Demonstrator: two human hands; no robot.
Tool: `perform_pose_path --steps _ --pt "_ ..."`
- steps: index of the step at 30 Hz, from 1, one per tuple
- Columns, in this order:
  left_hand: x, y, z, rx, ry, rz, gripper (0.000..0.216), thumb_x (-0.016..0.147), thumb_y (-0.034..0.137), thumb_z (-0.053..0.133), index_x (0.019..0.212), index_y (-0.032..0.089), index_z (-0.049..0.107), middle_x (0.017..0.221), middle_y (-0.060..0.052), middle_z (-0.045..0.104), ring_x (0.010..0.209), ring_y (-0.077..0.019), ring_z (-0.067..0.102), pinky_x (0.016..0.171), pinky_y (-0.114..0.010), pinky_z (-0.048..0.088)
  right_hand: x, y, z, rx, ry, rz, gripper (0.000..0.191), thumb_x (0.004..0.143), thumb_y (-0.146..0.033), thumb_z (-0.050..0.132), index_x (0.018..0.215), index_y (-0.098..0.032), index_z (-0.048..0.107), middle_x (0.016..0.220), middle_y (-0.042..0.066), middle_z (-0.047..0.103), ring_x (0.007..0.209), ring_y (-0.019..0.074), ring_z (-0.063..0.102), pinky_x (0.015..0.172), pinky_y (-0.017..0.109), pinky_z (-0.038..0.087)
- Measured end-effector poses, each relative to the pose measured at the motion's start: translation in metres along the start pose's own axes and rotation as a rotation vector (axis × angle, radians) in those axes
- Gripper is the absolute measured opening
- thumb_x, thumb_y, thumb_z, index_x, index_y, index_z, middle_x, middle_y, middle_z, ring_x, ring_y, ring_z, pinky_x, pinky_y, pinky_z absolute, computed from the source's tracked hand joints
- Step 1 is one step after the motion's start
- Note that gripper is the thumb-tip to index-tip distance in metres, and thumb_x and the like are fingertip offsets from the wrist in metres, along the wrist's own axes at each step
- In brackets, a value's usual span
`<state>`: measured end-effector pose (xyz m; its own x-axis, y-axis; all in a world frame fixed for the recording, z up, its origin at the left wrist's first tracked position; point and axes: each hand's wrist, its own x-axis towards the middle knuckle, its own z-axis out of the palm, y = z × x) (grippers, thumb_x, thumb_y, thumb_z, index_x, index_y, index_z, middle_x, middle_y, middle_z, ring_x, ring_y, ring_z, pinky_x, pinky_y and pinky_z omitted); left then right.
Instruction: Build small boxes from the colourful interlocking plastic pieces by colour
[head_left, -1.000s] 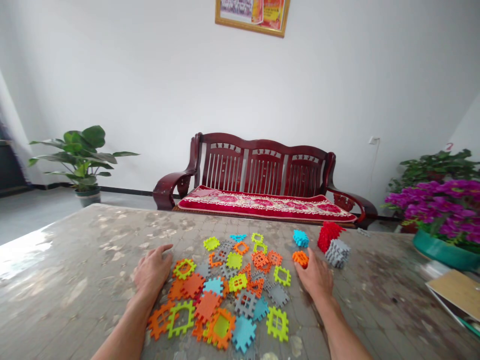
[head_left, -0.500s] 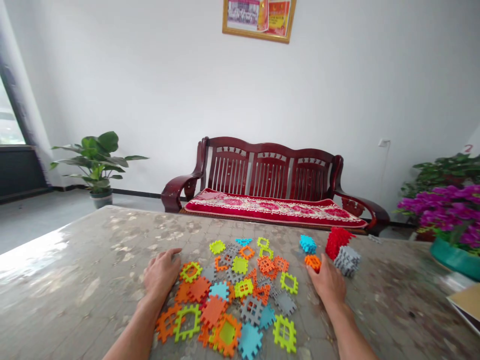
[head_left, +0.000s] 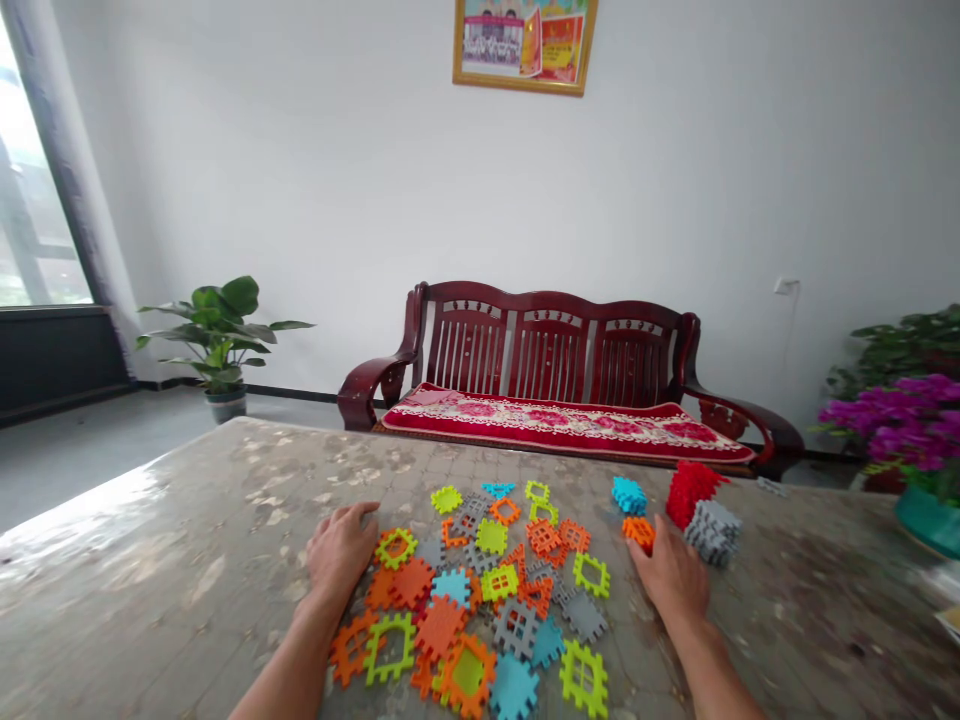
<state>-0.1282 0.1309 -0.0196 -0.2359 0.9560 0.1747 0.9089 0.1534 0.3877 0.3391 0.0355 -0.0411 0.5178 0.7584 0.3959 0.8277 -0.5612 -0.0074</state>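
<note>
My left hand (head_left: 343, 553) lies palm down on the table, fingers loosely stretched, left of a spread of plastic interlocking tiles. It holds nothing. The spread mixes orange tiles (head_left: 442, 627), lime-green tiles (head_left: 583, 678), grey tiles (head_left: 516, 627) and light-blue tiles (head_left: 514, 686), some solid and some with window cut-outs. To the right of them, my right hand (head_left: 673, 570) has its thumb and fingers around a small stack of orange tiles (head_left: 638, 532) on the table. Close by stand a blue stack (head_left: 628, 495), a red stack (head_left: 691, 491) and a grey stack (head_left: 712, 532).
The table (head_left: 187, 560) has a patterned, shiny cover. A teal pot (head_left: 926, 520) with purple flowers (head_left: 900, 420) stands at its right edge. Behind the table is a dark red wooden bench (head_left: 559, 345). A potted plant (head_left: 225, 335) stands on the floor at left.
The camera view has turned slightly, so the whole scene sits a little further right and lower. Both hands keep their places beside the tiles, and no tile has visibly moved.
</note>
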Motion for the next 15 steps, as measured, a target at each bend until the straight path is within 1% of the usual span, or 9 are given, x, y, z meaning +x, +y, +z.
perform_pose_path --steps 7,15 --pt "-0.0024 -0.001 0.0016 -0.016 0.028 0.01 0.044 0.083 0.031 0.041 0.117 0.028 0.069 0.123 -0.008 0.066 0.116 -0.0306 0.056 0.094 -0.043 0.045 0.001 0.0007 0.002 -0.006 -0.005 0.0 0.057 0.091 -0.045 0.045 0.135 -0.009 0.044 0.115 0.018 0.067 0.099 0.0306 0.064 0.079 0.038 0.048" --pt "-0.0019 -0.0037 0.0045 -0.021 0.031 0.028 0.043 0.082 0.032 0.043 0.117 0.028 0.069 0.124 -0.007 0.065 0.116 -0.03 0.055 0.094 -0.042 0.044 0.0002 0.0002 -0.0003 0.032 -0.022 0.011 0.058 0.091 -0.046 0.044 0.136 -0.009 0.045 0.118 0.019 0.066 0.104 0.0317 0.063 0.083 0.041 0.048"
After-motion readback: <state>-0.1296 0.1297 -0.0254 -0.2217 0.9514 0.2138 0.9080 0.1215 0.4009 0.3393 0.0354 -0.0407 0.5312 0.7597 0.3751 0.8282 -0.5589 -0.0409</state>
